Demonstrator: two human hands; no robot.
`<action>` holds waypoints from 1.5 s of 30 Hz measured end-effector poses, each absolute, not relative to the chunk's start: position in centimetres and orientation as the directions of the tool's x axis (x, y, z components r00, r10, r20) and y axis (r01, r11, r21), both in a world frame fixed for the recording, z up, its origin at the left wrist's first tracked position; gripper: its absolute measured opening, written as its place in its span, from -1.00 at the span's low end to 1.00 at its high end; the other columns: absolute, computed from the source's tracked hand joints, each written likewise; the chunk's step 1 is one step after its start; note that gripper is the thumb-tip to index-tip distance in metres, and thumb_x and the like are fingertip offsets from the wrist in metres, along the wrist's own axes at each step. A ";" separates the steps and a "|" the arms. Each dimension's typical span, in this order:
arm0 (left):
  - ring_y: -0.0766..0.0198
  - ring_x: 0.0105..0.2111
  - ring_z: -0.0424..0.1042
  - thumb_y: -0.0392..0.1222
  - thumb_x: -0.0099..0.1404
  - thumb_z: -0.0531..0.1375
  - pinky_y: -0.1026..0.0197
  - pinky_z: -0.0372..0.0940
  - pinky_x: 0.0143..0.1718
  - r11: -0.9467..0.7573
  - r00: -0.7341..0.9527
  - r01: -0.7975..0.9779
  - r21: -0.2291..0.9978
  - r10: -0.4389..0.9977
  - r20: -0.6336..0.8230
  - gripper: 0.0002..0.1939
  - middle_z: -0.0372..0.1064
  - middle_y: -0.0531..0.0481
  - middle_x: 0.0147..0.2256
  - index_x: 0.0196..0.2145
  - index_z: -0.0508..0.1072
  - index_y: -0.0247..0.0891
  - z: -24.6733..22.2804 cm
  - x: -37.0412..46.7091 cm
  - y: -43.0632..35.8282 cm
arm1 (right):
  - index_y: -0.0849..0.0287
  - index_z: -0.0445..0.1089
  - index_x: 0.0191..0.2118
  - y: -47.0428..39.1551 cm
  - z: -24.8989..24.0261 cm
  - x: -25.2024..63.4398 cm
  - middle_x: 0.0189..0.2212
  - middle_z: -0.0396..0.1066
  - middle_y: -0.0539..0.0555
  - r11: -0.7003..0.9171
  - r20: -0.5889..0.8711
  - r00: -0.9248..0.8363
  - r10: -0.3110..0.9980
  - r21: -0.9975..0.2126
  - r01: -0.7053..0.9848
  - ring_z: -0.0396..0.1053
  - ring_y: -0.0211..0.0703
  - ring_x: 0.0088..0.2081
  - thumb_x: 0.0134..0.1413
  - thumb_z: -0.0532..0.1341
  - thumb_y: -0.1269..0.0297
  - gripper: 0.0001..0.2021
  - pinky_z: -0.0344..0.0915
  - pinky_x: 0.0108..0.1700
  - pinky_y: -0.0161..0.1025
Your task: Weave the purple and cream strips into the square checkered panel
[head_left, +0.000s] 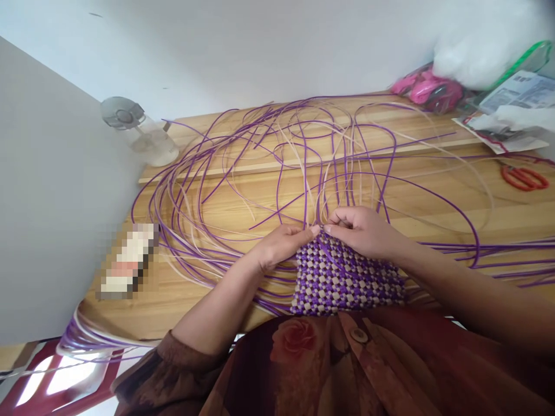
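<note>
A woven panel (342,283) of purple and beige cord lies at the table's front edge, against my clothing. My left hand (284,242) pinches the panel's far edge near its left corner, thumb stretched along the top. Close beside it, my right hand (362,231) has thumb and forefinger pressed together at the same edge, on a cord I cannot single out. The two thumb tips nearly meet. Long loose purple and beige cords (306,173) fan out from the panel's far side and both flanks. Under the hands, the fingers on the panel's underside are hidden.
On the wooden table (234,202), a clear bottle (151,144) with a grey lid stands at the back left. A blurred-out item (128,260) lies at left. Red-handled scissors (524,176), a pink bundle (433,89) and plastic bags (485,46) sit at right.
</note>
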State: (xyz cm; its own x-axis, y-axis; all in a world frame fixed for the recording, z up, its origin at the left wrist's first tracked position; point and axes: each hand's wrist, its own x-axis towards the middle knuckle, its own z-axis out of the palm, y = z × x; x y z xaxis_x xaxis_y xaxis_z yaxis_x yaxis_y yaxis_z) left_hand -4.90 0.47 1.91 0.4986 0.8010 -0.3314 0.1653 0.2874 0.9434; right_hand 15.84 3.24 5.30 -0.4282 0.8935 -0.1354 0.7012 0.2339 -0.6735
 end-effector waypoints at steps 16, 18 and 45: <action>0.24 -0.38 0.48 -0.16 -0.18 0.53 0.17 0.33 -0.19 0.593 0.308 -0.416 0.689 0.805 -0.507 -0.54 0.54 -0.07 -0.36 -0.29 0.58 -0.35 1.3 -1.2 -2.2 | 0.20 0.36 -0.48 4.0 4.8 16.4 -0.55 0.29 0.00 0.165 -0.200 -0.481 0.853 -0.772 0.614 0.21 -0.25 -0.45 0.06 0.13 -0.01 -0.65 0.09 -0.39 -0.27; 0.28 -0.42 0.46 -0.15 -0.18 0.53 0.21 0.32 -0.26 0.525 0.199 -0.428 0.736 0.849 -0.490 -0.56 0.53 -0.03 -0.40 -0.32 0.57 -0.33 1.5 -1.2 -2.4 | 0.20 0.35 -0.49 4.0 4.7 16.4 -0.55 0.28 -0.01 0.165 -0.207 -0.476 0.855 -0.761 0.627 0.20 -0.25 -0.46 0.05 0.13 -0.02 -0.64 0.08 -0.39 -0.27; 0.38 -0.56 0.32 0.00 -0.04 0.44 0.30 0.18 -0.48 0.371 0.188 -0.421 0.828 0.928 -0.320 -0.67 0.46 0.03 -0.51 -0.46 0.54 -0.32 -0.1 -1.1 -0.9 | 0.11 0.43 -0.24 -1.2 7.8 17.4 -0.07 0.45 0.12 0.732 0.177 -0.711 0.681 -0.174 0.658 0.31 0.12 0.03 0.09 0.29 0.02 -0.74 0.11 0.04 0.00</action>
